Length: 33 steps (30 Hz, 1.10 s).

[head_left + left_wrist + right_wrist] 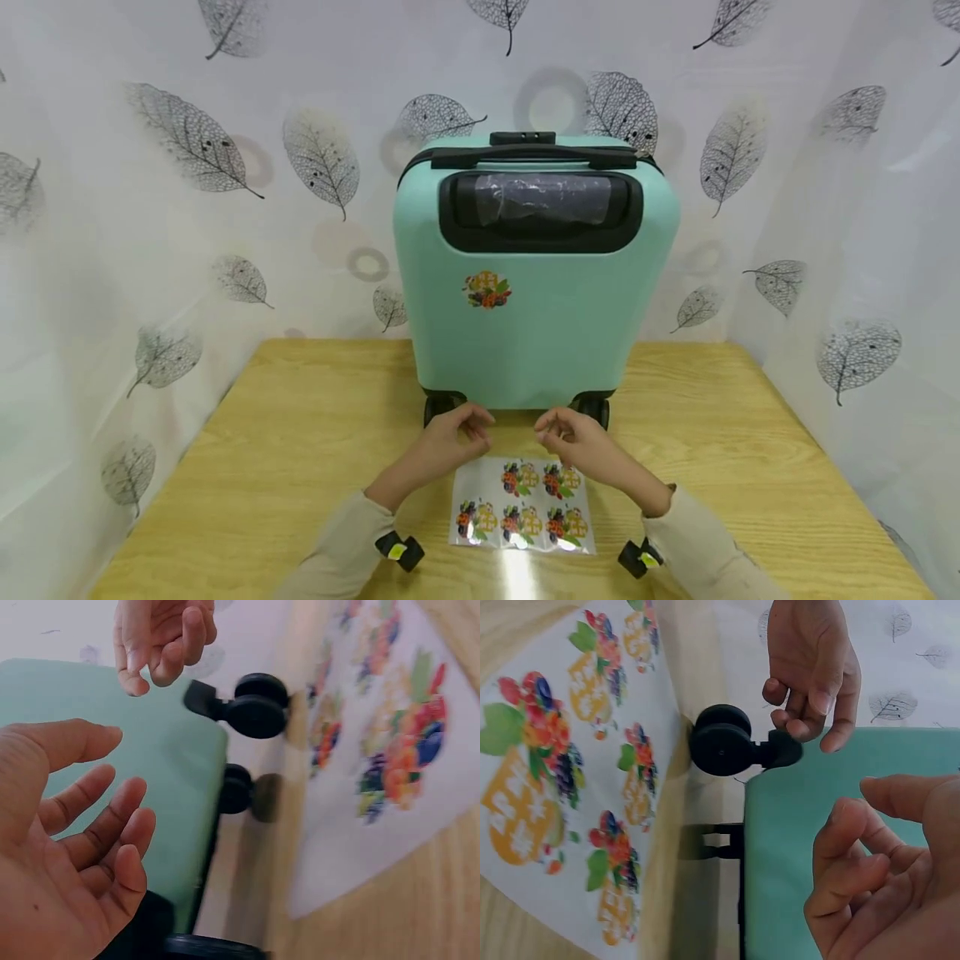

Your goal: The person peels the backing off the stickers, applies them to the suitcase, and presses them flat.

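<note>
A mint-green suitcase (555, 333) stands upright on its wheels, with one colourful fruit sticker (487, 290) on its front at the upper left. Below it, a white sticker sheet (480, 475) printed with several fruit designs lies flat. My left hand (456, 437) hovers over the sheet's far left edge, its fingers loosely bent and apart from the thumb in the left wrist view. Opposite it, my right hand (577, 442) hangs above the sheet's far right corner, fingers loosely curled with a gap to the thumb in the right wrist view. Neither holds anything.
The suitcase's black wheels (592, 408) rest on the wooden table (315, 450). A black carry handle (532, 157) and a recessed black panel (540, 242) sit at its top. Behind hangs a pale curtain (330, 75) with leaf prints.
</note>
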Available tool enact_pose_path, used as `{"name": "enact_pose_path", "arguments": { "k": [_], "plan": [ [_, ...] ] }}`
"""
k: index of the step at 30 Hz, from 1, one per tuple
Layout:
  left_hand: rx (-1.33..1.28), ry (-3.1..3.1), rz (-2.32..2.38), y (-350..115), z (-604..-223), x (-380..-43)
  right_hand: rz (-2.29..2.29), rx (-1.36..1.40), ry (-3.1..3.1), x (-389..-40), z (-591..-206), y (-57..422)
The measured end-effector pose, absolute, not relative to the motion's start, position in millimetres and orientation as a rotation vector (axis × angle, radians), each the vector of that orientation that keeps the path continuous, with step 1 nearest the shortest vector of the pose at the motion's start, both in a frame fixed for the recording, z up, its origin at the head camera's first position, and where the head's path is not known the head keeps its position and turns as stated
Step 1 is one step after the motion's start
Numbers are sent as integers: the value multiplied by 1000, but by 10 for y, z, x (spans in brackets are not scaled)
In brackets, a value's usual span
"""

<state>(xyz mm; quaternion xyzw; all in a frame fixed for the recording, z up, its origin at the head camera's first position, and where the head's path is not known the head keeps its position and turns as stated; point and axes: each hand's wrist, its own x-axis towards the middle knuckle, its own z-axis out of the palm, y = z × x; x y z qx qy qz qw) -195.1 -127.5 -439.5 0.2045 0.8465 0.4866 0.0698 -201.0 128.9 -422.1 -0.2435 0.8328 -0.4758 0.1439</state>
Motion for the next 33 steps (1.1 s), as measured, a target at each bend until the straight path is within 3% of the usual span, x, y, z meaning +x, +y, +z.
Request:
{"name": "enact_pose_path", "arguments": {
  "k": [11, 33],
  "plan": [
    [599, 2592, 1094, -1176, -4694, -1966, -1455, -633, 2192, -1921, -4510, 1272],
    [692, 2727, 741, -1174, -4852, -2040, -1457, -611, 2156, -1895, -4728, 1227]
  ]
}}
